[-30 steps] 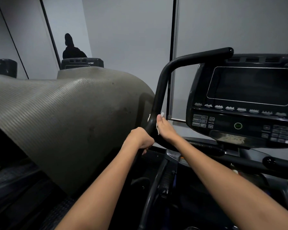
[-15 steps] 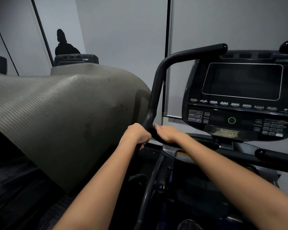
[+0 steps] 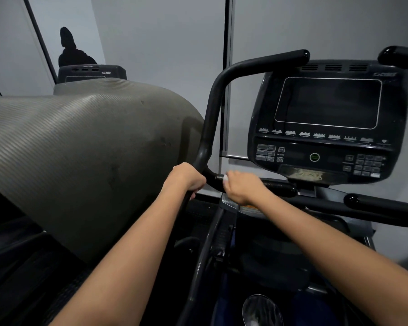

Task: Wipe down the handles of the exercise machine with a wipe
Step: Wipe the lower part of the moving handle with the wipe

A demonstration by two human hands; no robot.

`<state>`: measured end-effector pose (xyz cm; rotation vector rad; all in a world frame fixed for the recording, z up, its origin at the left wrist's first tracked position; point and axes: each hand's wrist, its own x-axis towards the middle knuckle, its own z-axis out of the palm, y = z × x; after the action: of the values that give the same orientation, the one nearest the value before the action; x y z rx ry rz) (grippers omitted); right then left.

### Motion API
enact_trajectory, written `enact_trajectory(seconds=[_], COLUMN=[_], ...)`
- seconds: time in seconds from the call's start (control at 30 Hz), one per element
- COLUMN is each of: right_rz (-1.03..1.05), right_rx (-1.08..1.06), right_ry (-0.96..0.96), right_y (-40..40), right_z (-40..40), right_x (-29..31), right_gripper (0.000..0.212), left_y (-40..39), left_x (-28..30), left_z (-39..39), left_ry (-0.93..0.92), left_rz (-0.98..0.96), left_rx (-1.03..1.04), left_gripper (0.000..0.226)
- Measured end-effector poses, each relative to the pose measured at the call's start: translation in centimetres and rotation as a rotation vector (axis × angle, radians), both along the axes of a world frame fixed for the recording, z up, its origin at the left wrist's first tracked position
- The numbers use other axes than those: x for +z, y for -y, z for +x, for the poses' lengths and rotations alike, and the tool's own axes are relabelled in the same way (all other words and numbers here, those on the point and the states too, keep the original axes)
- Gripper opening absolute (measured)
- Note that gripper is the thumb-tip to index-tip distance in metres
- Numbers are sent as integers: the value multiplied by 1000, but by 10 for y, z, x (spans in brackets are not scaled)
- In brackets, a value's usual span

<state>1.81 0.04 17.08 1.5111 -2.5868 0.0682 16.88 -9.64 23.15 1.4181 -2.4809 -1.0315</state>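
Note:
A black curved handle point(image 3: 212, 114) rises on the left side of the exercise machine and bends right at its top. My left hand point(image 3: 186, 178) grips this handle just below its lower bend. My right hand point(image 3: 239, 188) is wrapped over the short horizontal handle point(image 3: 280, 187) under the console, a little to the right of my left hand. A small bit of white wipe point(image 3: 225, 178) shows at my right fingertips; the rest is hidden under the hand.
The black console point(image 3: 327, 123) with a dark screen and buttons stands to the right. A grey ribbed mat point(image 3: 80, 149) is draped on the left, close to the handle. Another black handle point(image 3: 384, 204) runs lower right. A mirror wall is behind.
My right hand has slid down off the upright handle and rightward onto the horizontal bar with the wipe. My left hand has kept its grip in place.

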Motion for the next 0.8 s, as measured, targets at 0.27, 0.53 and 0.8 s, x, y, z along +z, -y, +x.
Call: enact_trajectory(seconds=[0.27,0.53,0.8], right_rz=[-20,16,36], right_rx=[81,-15,114], right_ry=[-75,-92,-127], right_y=[-3,-63,25], right_z=[0,-33,4], right_x=[-4,2,-5], right_gripper=[39,38,40], left_y=[-4,2,-3], left_x=[2,0,3], left_z=[5,2,1], left_ry=[-20,-11,91], left_rz=[-14,-25,-61], left_rx=[-3,-48,-58], left_gripper=[13,11,20])
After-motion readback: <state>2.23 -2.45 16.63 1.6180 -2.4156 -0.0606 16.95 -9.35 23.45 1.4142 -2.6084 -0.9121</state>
